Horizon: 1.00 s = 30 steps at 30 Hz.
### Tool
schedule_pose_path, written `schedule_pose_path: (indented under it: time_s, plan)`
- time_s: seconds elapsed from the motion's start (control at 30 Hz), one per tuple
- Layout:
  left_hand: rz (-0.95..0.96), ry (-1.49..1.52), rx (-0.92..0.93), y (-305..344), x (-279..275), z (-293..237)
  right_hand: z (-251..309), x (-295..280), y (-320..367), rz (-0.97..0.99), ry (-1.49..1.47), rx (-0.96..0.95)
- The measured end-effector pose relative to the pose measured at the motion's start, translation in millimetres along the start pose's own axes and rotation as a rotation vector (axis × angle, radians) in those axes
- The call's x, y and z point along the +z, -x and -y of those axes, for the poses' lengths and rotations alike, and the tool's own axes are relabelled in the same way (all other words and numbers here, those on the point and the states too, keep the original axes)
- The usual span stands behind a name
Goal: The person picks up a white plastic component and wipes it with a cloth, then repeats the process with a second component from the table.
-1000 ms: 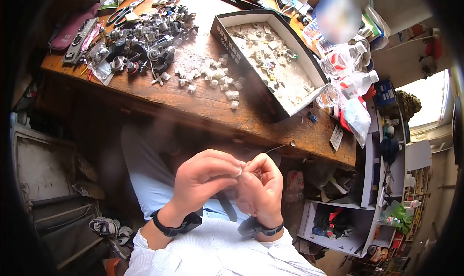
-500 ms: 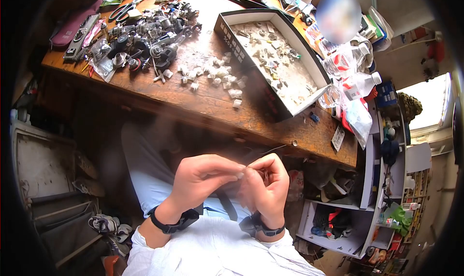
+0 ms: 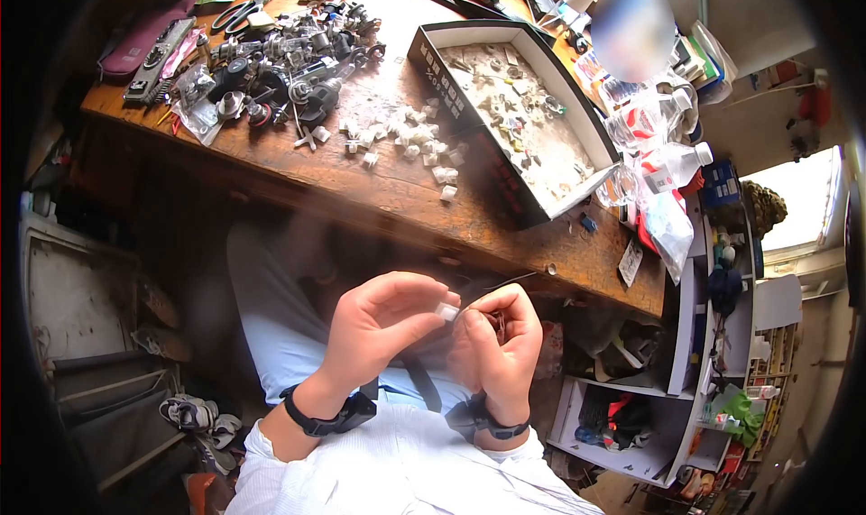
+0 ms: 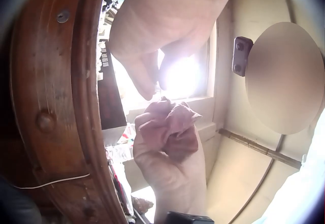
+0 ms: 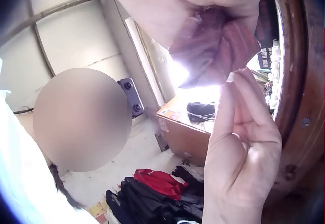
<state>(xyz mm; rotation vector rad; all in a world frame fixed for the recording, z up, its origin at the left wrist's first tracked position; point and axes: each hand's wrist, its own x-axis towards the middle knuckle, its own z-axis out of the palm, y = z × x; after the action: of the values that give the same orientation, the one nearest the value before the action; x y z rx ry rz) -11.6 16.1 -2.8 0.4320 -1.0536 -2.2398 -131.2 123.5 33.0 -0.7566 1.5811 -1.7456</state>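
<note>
Between thumb and fingertips, my left hand pinches a small white plastic piece, held up over the lap. Just to its right, my right hand grips a crumpled reddish-brown cloth, bunched inside curled fingers. The right thumb and fingertips are close beside the white piece in the head view. From the right wrist, the piece shows as a pale tip at the left fingertips, right under the cloth. Loose white plastic pieces like it lie scattered on the wooden table in front.
A black-sided box lid with small parts inside stands on the table. Left of it is a heap of dark bulb-like parts, with scissors behind. Plastic bottles crowd the right end. A shelf unit stands at right.
The hands have drawn slightly apart, and the white piece now shows clearly at the left fingertips. The right hand keeps its cloth. The head view has shifted a little.
</note>
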Motion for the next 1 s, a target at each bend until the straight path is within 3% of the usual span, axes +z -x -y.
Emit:
schedule_pose_path:
  time_s: [0.47, 0.63, 1.0]
  plan:
    - [0.02, -0.037, 0.027, -3.5, -4.4, -1.6, -2.4, 3.0, -1.0, 0.023, 0.068, -0.026]
    - [0.012, -0.052, 0.034, -3.6, -5.7, 0.2, -2.7, 3.6, -1.4, -0.005, 0.216, -0.082]
    - [-0.009, -0.033, 0.018, -5.6, -5.4, 0.8, -8.7, -1.2, -4.9, 0.069, 0.15, -0.078]
